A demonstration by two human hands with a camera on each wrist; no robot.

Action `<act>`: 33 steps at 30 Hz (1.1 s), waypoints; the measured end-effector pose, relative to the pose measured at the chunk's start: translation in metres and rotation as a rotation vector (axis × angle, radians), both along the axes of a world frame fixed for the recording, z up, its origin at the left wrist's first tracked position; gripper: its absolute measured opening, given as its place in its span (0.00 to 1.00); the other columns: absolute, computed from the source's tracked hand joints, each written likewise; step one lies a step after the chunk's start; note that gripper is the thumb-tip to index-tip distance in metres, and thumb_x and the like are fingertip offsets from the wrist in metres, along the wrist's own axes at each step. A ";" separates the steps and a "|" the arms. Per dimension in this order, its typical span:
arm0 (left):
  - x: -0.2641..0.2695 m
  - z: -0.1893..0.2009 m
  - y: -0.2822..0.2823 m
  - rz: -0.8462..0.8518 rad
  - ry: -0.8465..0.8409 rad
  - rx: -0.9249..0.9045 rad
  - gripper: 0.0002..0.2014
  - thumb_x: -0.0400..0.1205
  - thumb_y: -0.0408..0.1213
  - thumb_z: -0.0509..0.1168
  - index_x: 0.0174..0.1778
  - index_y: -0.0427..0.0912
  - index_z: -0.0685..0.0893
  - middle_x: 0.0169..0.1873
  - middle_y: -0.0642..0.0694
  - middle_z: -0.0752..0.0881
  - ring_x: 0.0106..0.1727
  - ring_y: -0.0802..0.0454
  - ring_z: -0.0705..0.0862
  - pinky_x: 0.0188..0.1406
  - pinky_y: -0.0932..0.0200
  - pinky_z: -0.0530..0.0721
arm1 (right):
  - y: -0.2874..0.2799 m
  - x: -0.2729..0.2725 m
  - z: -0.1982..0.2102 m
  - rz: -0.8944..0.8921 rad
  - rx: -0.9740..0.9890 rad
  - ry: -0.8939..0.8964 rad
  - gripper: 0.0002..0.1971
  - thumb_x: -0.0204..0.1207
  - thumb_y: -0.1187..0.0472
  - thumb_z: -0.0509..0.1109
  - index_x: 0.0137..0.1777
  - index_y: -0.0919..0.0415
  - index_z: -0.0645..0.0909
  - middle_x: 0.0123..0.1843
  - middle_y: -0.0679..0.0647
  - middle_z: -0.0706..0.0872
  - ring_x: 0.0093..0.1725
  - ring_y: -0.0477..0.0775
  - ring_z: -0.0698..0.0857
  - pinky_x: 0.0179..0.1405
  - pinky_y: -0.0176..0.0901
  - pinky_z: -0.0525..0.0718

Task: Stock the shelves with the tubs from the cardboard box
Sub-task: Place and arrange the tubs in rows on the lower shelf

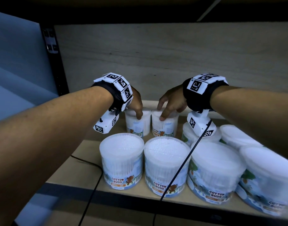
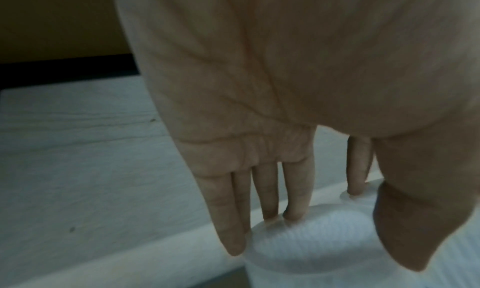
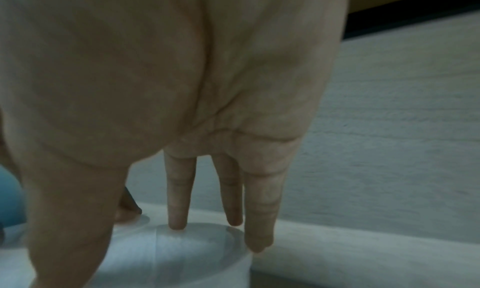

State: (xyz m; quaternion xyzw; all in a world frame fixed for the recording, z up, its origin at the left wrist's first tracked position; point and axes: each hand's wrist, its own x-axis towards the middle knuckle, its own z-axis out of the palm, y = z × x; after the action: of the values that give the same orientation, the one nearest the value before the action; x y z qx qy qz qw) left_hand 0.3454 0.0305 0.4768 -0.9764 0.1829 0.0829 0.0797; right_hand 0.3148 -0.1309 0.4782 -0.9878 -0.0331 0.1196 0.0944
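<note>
- Both hands deep in the shelf (image 1: 84,149), each capping one upright tub of cotton buds in the back row.
- Left hand (image 1: 134,104): fingers (image 2: 267,192) spread over the lid rim of the left tub (image 1: 137,122), thumb on its near wall, gripping from above.
- Right hand (image 1: 171,101): fingers (image 3: 179,192) likewise draped round the right tub (image 1: 164,123), thumb at the front.
- Tubs directly beneath the palms, axes vertical, just beside each other, behind the front row of tubs (image 1: 122,159).
- Release probably next.
</note>
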 end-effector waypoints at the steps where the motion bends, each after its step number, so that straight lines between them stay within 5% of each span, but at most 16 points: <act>1: -0.001 0.001 0.000 0.004 0.003 -0.004 0.29 0.76 0.50 0.73 0.72 0.44 0.80 0.68 0.44 0.82 0.66 0.44 0.82 0.68 0.50 0.82 | 0.001 -0.001 0.000 -0.005 -0.004 0.003 0.30 0.70 0.51 0.82 0.72 0.51 0.79 0.61 0.49 0.78 0.60 0.54 0.79 0.58 0.47 0.87; 6: 0.000 0.003 0.005 -0.039 0.023 -0.014 0.29 0.76 0.54 0.72 0.70 0.44 0.81 0.65 0.43 0.83 0.64 0.43 0.83 0.63 0.53 0.84 | 0.004 -0.002 0.002 -0.031 -0.006 0.005 0.29 0.70 0.53 0.82 0.71 0.52 0.81 0.53 0.48 0.80 0.57 0.54 0.81 0.64 0.52 0.86; 11: 0.005 0.003 0.010 -0.035 0.044 -0.134 0.35 0.70 0.55 0.78 0.73 0.60 0.75 0.59 0.51 0.82 0.58 0.48 0.85 0.59 0.52 0.88 | 0.006 0.001 0.004 0.002 -0.010 0.015 0.28 0.69 0.56 0.83 0.70 0.50 0.81 0.48 0.44 0.80 0.46 0.47 0.82 0.43 0.40 0.88; 14: 0.006 0.001 0.013 -0.018 0.053 -0.201 0.32 0.71 0.55 0.78 0.71 0.56 0.80 0.51 0.53 0.79 0.55 0.49 0.84 0.58 0.53 0.88 | 0.008 0.003 0.005 0.017 -0.050 0.047 0.30 0.68 0.59 0.84 0.70 0.47 0.80 0.59 0.51 0.82 0.61 0.57 0.84 0.55 0.48 0.89; 18: 0.007 -0.006 0.012 0.030 -0.016 -0.227 0.31 0.72 0.58 0.75 0.68 0.44 0.84 0.63 0.44 0.83 0.63 0.45 0.84 0.63 0.52 0.85 | 0.008 0.001 0.010 0.072 -0.098 0.106 0.32 0.69 0.68 0.81 0.71 0.46 0.76 0.75 0.55 0.78 0.72 0.61 0.79 0.66 0.54 0.85; 22: 0.014 -0.010 0.005 0.100 -0.028 -0.250 0.37 0.66 0.65 0.76 0.59 0.37 0.87 0.57 0.41 0.87 0.55 0.45 0.88 0.49 0.53 0.89 | 0.005 0.001 0.010 0.115 -0.124 0.129 0.32 0.70 0.71 0.79 0.67 0.44 0.76 0.77 0.52 0.76 0.72 0.58 0.79 0.66 0.54 0.84; 25: 0.014 -0.007 0.002 0.123 -0.038 -0.185 0.38 0.66 0.70 0.73 0.51 0.35 0.87 0.44 0.44 0.85 0.39 0.49 0.83 0.34 0.61 0.79 | 0.004 0.002 0.009 0.111 -0.115 0.112 0.32 0.68 0.72 0.80 0.67 0.42 0.78 0.74 0.59 0.78 0.69 0.61 0.81 0.63 0.55 0.86; 33: 0.008 -0.002 0.002 0.137 0.020 -0.212 0.35 0.71 0.60 0.75 0.65 0.35 0.84 0.64 0.37 0.85 0.48 0.46 0.84 0.36 0.69 0.79 | 0.010 -0.004 0.012 0.120 -0.176 0.085 0.31 0.66 0.69 0.81 0.62 0.39 0.79 0.70 0.59 0.82 0.64 0.61 0.85 0.55 0.51 0.88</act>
State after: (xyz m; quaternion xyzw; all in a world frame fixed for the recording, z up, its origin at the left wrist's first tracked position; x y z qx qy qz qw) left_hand 0.3537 0.0321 0.4745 -0.9886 0.1245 0.0782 -0.0318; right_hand 0.3113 -0.1206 0.4901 -0.9825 -0.0776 0.1694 0.0014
